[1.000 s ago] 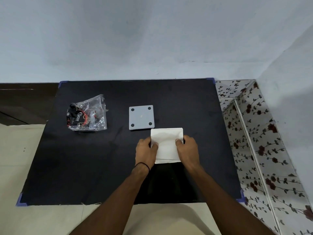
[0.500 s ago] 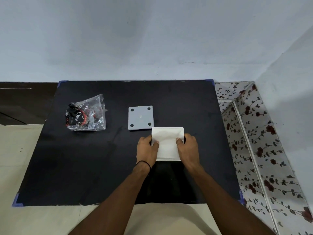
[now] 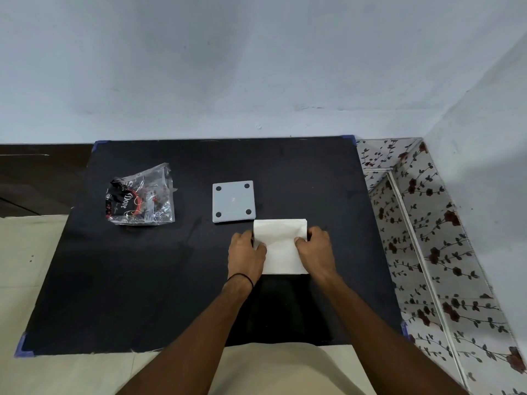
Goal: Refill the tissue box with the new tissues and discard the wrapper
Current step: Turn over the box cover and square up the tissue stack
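A white stack of tissues [image 3: 281, 246] stands on the black mat [image 3: 159, 280], right of the middle. My left hand [image 3: 245, 255] grips its left side and my right hand [image 3: 316, 250] grips its right side, thumbs on top. Just behind and to the left lies a grey square plate [image 3: 233, 201] with four dark dots at its corners, likely a part of the tissue box. The clear, crumpled plastic wrapper [image 3: 141, 196] with black and red print lies at the mat's far left. What is under the tissues is hidden.
A pale wall rises right behind the mat. A floral-patterned surface [image 3: 427, 252] runs along the mat's right edge. Pale floor lies to the left and front, with a dark strip at the far left.
Both hands stay on the tissue stack in nearly the same spot. The wrapper and the grey plate have not moved.
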